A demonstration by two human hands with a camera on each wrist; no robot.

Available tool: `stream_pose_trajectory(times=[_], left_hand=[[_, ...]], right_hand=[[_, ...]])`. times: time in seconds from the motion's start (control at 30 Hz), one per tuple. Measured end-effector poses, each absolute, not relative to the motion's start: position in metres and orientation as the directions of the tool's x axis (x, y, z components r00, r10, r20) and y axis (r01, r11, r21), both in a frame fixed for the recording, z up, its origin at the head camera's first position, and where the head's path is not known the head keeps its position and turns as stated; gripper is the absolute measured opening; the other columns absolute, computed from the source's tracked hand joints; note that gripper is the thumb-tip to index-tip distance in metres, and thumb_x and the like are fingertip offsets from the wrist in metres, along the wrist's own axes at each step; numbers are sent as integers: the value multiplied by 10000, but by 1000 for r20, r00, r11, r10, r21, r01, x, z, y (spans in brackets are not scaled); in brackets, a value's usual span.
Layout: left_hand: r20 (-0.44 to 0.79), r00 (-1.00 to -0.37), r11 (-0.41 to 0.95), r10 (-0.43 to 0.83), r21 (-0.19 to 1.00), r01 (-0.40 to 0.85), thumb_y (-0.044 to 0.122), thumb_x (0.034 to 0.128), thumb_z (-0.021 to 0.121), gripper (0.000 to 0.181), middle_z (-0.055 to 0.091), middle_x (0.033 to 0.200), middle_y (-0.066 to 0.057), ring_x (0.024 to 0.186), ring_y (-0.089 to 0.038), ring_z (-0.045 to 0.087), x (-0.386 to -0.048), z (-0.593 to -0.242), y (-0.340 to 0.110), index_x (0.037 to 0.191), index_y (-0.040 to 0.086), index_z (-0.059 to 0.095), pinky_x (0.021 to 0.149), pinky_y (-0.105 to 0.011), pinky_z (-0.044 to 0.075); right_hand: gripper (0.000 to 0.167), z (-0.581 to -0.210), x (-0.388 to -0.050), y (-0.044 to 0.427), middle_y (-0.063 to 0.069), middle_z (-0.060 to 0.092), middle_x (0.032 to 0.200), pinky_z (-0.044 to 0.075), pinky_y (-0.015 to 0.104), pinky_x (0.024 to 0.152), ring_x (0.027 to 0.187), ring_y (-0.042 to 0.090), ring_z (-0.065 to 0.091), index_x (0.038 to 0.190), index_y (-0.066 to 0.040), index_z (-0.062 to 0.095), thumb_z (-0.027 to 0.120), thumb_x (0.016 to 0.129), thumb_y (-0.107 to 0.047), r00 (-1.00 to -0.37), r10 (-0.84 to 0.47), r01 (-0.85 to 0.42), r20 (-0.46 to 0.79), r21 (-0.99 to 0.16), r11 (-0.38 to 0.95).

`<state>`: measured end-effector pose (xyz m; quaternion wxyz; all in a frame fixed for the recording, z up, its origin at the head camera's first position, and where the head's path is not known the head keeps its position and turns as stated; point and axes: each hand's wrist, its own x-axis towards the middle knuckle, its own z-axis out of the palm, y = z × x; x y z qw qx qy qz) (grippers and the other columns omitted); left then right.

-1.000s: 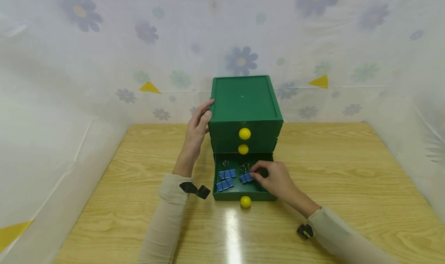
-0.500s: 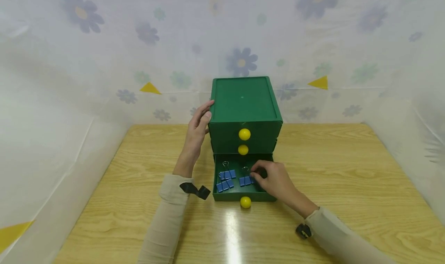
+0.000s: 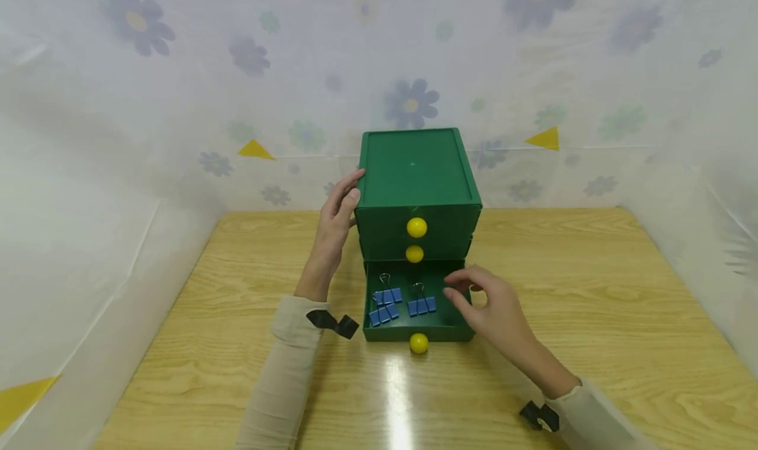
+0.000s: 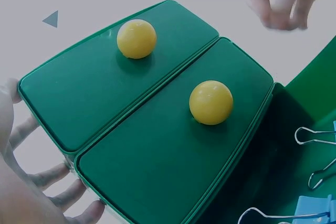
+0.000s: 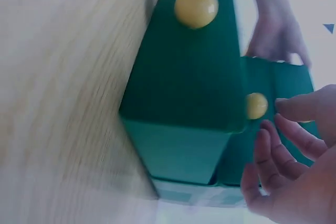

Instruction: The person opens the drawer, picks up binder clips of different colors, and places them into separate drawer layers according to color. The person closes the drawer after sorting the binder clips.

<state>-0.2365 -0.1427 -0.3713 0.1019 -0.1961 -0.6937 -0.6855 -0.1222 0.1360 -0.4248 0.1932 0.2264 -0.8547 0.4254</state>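
Note:
A green drawer box has its bottom drawer pulled out. Two blue binder clips lie close together on the left of that drawer, with another blue binder clip to their right. My left hand rests against the box's left side; its spread fingers show along the edge in the left wrist view. Over the drawer's right side hovers my right hand, thumb and fingers apart with nothing between them. In the right wrist view its fingers are loosely bent beside the box.
Yellow ball knobs sit on the upper drawer, the middle drawer and the pulled-out one. The box stands on a wooden table. Behind it hangs a flowered sheet with yellow triangles.
My right hand has let go of the right-hand binder clip and moved back to the right, its fingers parting. That clip now lies flat. My left hand has stayed put.

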Motion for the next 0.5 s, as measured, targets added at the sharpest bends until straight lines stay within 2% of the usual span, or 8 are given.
stream_pose_trajectory(times=[0.13,0.23,0.5], left_hand=[[416,-900,-21,134,909,417,383,1090,462,457,410,1577,46,1415,-178,413,-236,-371,-142,1534,284,498,1052,-608,407],[422,-897,-29,134,906,422,371,1094,458,457,407,1582,33,1418,-191,410,-237,-370,-142,1538,268,496,1049,-628,398],[417,-900,-38,129,909,416,363,1096,456,457,412,1578,18,1417,-201,410,-237,-371,-142,1537,249,499,1053,-638,394]], right_hand=[[231,-421,-102,138,-129,696,960,557,277,723,804,69,631,1076,-174,729,786,900,-36,-827,-213,-553,521,-679,484],[240,-423,-87,137,-119,706,956,558,251,691,779,76,643,1096,-196,721,778,914,-51,-852,-218,-520,475,-731,442],[229,-439,-63,131,-67,729,980,595,275,716,833,128,704,1112,-194,699,758,933,-63,-895,-254,-439,367,-824,357]])
